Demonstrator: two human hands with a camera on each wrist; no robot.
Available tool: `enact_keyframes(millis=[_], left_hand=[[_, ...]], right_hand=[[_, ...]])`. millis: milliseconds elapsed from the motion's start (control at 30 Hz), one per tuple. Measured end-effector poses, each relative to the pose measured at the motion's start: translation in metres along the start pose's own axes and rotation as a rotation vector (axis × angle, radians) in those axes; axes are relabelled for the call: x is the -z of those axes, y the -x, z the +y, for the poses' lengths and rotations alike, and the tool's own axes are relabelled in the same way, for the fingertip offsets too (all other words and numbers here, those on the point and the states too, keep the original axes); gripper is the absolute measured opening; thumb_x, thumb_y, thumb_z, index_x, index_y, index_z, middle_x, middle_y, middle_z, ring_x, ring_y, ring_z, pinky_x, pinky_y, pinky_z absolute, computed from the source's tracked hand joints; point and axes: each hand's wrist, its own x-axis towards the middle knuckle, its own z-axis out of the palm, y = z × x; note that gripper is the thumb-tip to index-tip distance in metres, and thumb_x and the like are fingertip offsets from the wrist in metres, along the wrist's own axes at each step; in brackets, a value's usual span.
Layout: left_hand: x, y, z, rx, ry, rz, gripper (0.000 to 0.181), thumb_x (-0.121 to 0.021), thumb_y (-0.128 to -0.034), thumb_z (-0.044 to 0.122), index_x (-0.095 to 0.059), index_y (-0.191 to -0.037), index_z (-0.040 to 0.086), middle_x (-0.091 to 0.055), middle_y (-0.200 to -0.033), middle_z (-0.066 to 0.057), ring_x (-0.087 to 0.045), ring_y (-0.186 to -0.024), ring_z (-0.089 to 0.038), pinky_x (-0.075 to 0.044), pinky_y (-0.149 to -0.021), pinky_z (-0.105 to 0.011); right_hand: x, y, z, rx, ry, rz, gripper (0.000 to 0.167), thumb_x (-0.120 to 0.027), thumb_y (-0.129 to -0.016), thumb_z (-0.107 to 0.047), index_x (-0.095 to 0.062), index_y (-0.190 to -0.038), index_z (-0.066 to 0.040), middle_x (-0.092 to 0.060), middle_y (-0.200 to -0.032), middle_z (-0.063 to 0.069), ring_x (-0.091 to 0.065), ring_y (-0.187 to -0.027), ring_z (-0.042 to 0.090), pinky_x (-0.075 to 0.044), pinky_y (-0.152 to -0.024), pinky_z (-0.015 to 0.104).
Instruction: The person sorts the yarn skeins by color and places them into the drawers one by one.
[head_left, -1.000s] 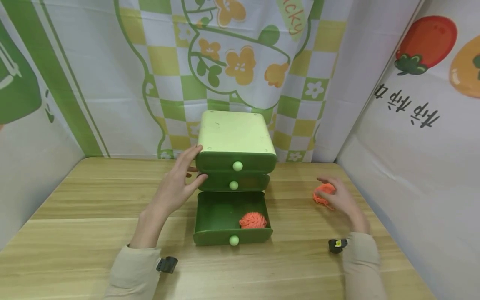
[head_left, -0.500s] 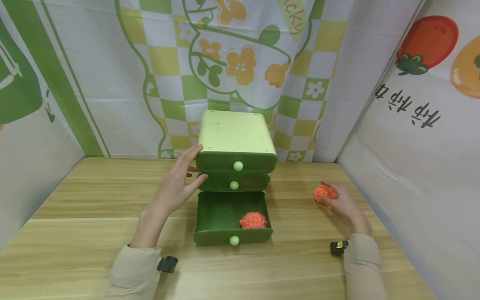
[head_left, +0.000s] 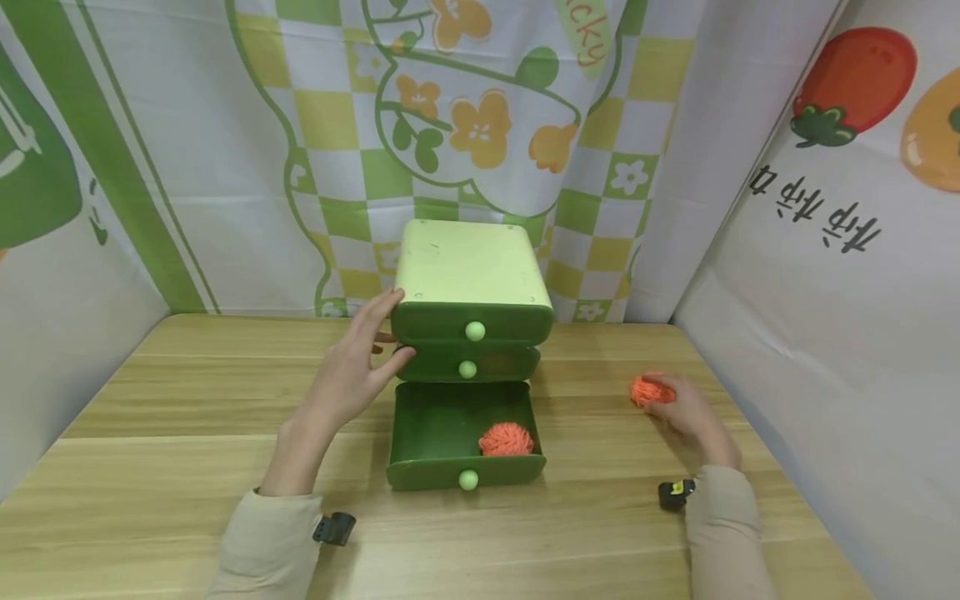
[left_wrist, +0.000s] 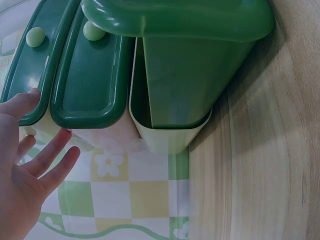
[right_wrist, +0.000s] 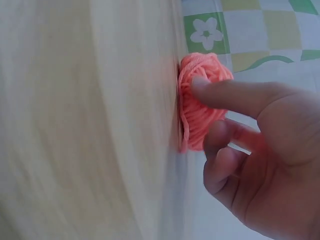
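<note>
A small cabinet [head_left: 472, 262] with a pale green top and dark green drawers stands at the middle of the table. My left hand [head_left: 348, 371] rests against its left side near the upper two drawers, fingers spread and extended; the left wrist view shows the same hand [left_wrist: 30, 170]. The bottom drawer [head_left: 431, 421] is pulled out, and a coral ball of yarn [head_left: 506, 439] lies in its right front corner. On the table to the right, my right hand [head_left: 690, 417] grips a second coral ball of yarn [right_wrist: 200, 120], thumb on its near face and other fingers curled, partly hidden.
The wooden table [head_left: 187, 467] runs along both sides of the cabinet and in front of it. Behind hangs a checked, flowered curtain [head_left: 322, 133]. A printed white sheet [head_left: 825, 317] walls off the right side.
My right hand has come down onto the ball of yarn on the table and closed its fingers round it. The left hand, cabinet and pulled-out drawer have stayed put.
</note>
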Motion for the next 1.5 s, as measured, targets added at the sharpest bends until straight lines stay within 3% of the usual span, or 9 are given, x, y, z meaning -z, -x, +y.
enact_keyframes(millis=[167,400,467,667,867,933,1033,1200,1500], left_hand=[[0.0,0.0,0.0,0.0,-0.002,-0.001,0.082,-0.07,-0.0939,0.018,-0.021,-0.158,0.029,-0.029,-0.161,-0.008,-0.069,-0.103,-0.03,-0.061,-0.082,-0.045],[0.0,0.0,0.001,0.009,0.005,-0.004,0.082,-0.07,-0.0941,0.018,-0.021,-0.158,0.029,-0.028,-0.161,-0.008,-0.069,-0.103,-0.031,-0.061,-0.082,-0.045],[0.0,0.0,0.001,0.005,0.008,-0.003,0.082,-0.07,-0.094,0.018,-0.021,-0.158,0.028,-0.029,-0.161,-0.008,-0.07,-0.102,-0.032,-0.061,-0.083,-0.045],[0.001,0.0,0.001,-0.001,0.011,-0.001,0.081,-0.07,-0.0939,0.017,-0.022,-0.158,0.026,-0.029,-0.161,-0.009,-0.07,-0.102,-0.034,-0.06,-0.084,-0.045],[0.001,0.0,0.002,0.005,0.001,-0.009,0.081,-0.07,-0.0943,0.019,-0.021,-0.158,0.027,-0.028,-0.161,-0.009,-0.069,-0.103,-0.032,-0.061,-0.081,-0.047],[0.001,-0.001,0.002,0.002,-0.002,-0.009,0.081,-0.07,-0.0943,0.019,-0.021,-0.158,0.027,-0.029,-0.161,-0.009,-0.069,-0.103,-0.032,-0.061,-0.081,-0.047],[0.001,-0.001,0.001,-0.003,-0.005,-0.007,0.081,-0.07,-0.0942,0.018,-0.021,-0.158,0.026,-0.029,-0.161,-0.009,-0.07,-0.102,-0.031,-0.061,-0.081,-0.045],[0.0,-0.001,0.0,-0.011,-0.003,0.0,0.081,-0.07,-0.0941,0.017,-0.021,-0.158,0.026,-0.029,-0.161,-0.009,-0.07,-0.101,-0.032,-0.061,-0.082,-0.044],[0.0,-0.001,0.0,-0.018,-0.004,0.01,0.081,-0.071,-0.0936,0.017,-0.022,-0.158,0.025,-0.03,-0.16,-0.009,-0.069,-0.102,-0.03,-0.061,-0.083,-0.044]], right_hand=[[0.0,-0.001,0.001,-0.117,-0.021,-0.013,0.049,-0.07,-0.09,-0.01,-0.056,-0.135,0.004,-0.056,-0.129,0.032,-0.055,-0.107,0.037,-0.047,-0.082,0.037],[0.001,-0.001,0.002,-0.196,0.012,-0.014,0.051,-0.065,-0.094,-0.017,-0.054,-0.137,0.006,-0.054,-0.135,0.033,-0.054,-0.118,0.044,-0.047,-0.097,0.055],[0.001,-0.001,0.002,-0.204,0.015,-0.004,0.051,-0.064,-0.093,-0.016,-0.054,-0.137,0.008,-0.054,-0.135,0.033,-0.055,-0.114,0.041,-0.049,-0.095,0.051],[0.002,-0.001,-0.001,-0.193,0.0,0.053,0.045,-0.064,-0.091,-0.012,-0.06,-0.132,0.006,-0.064,-0.119,0.026,-0.059,-0.094,0.03,-0.048,-0.075,0.032],[0.008,0.001,-0.011,-0.169,0.022,0.084,0.044,-0.062,-0.094,-0.015,-0.06,-0.13,0.008,-0.06,-0.129,0.031,-0.057,-0.115,0.042,-0.048,-0.098,0.053],[0.01,0.0,-0.014,-0.142,0.031,0.108,0.042,-0.063,-0.093,-0.015,-0.062,-0.127,0.009,-0.062,-0.127,0.031,-0.058,-0.115,0.042,-0.047,-0.099,0.055],[0.012,0.0,-0.018,-0.104,0.033,0.143,0.038,-0.065,-0.092,-0.014,-0.065,-0.123,0.009,-0.066,-0.12,0.029,-0.062,-0.103,0.036,-0.052,-0.09,0.046],[0.016,-0.003,-0.025,-0.072,0.011,0.171,0.037,-0.066,-0.094,-0.017,-0.066,-0.123,0.007,-0.069,-0.113,0.026,-0.06,-0.085,0.021,-0.048,-0.069,0.027],[0.026,-0.002,-0.053,-0.057,-0.032,0.155,0.039,-0.065,-0.095,-0.02,-0.065,-0.127,0.002,-0.067,-0.117,0.025,-0.066,-0.076,0.022,-0.051,-0.063,0.027]])
